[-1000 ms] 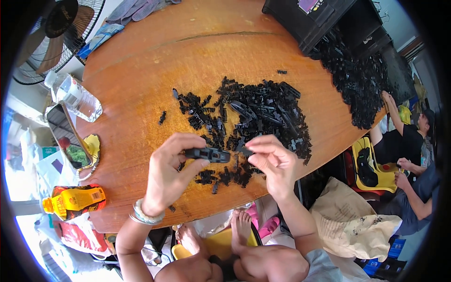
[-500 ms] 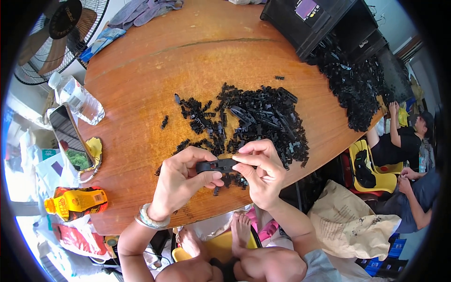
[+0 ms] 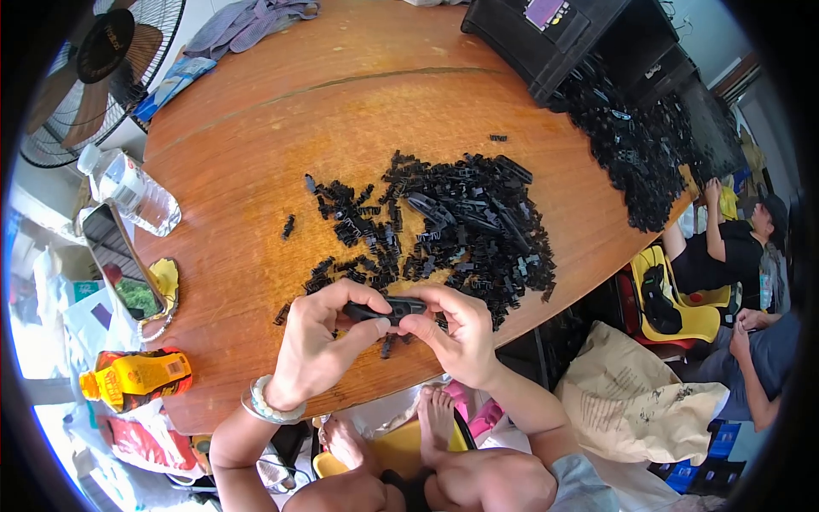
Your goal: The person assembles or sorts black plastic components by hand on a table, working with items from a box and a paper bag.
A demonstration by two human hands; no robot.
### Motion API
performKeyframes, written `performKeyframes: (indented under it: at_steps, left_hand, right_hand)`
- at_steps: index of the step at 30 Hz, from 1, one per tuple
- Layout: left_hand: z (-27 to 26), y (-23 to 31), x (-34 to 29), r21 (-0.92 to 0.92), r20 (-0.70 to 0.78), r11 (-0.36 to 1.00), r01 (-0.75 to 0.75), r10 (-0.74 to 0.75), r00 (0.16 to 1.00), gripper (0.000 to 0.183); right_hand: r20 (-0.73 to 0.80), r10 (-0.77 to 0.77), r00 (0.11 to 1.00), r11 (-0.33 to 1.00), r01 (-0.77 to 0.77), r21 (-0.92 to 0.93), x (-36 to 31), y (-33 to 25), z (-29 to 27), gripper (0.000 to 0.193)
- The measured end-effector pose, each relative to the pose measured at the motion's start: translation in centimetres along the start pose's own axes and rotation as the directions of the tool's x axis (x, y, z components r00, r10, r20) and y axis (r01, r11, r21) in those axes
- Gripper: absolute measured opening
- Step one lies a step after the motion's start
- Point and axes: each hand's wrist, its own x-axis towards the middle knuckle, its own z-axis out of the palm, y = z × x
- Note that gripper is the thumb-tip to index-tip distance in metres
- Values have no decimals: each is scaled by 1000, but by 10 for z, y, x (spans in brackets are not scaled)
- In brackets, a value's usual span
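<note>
Between my two hands is a small, elongated black plastic part (image 3: pixel 394 309), held above the table's near edge. My left hand (image 3: pixel 328 337), with a pale bracelet at the wrist, grips its left end between thumb and fingers. On the other end, my right hand (image 3: pixel 456 331) presses with thumb and forefinger. Fingertips cover much of the part, so its exact kind is unclear. Just beyond my hands lies a heap of small black plastic pieces (image 3: pixel 478 226), some long and curved, others short and toothed.
A black crate (image 3: pixel 546 51) spills a larger black pile (image 3: pixel 636 162) at the far right of the wooden table (image 3: pixel 230 205). At left are a water bottle (image 3: pixel 136 192), a phone (image 3: pixel 124 260), an orange-yellow bottle (image 3: pixel 141 380) and a fan (image 3: pixel 107 51). Two people sit at right.
My right fingers have moved from pinching the part's top to pressing closely around its right end. Both hands sit closer together, and the whole view has shifted slightly.
</note>
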Motion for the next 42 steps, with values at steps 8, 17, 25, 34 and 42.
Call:
performKeyframes:
  at_steps: [8,17,25,34,42]
  left_hand:
    - [-4,18,50,232,133,970,-74,44,990,21]
    - [18,-49,159,712,344,522,-470,324,881,18]
    - [13,-52,146,696,326,526,-488,375,868,19]
    - [-11,-28,115,754,196,444,-483,550,811,25]
    - [-1,-24,60,405,-64,909,-103,140,988,27]
  right_hand:
    - [247,279,928,916,-334,222,-22,2,-28,22]
    - [590,222,776,969,-106,-225,-45,15,-7,23]
    - [47,-411,910,563,294,-772,66,47,-51,20]
    - [14,-476,879,626,350,-697,63,61,-44,17]
    - [-227,-390,892,876,284,-389,36,26,-31,13]
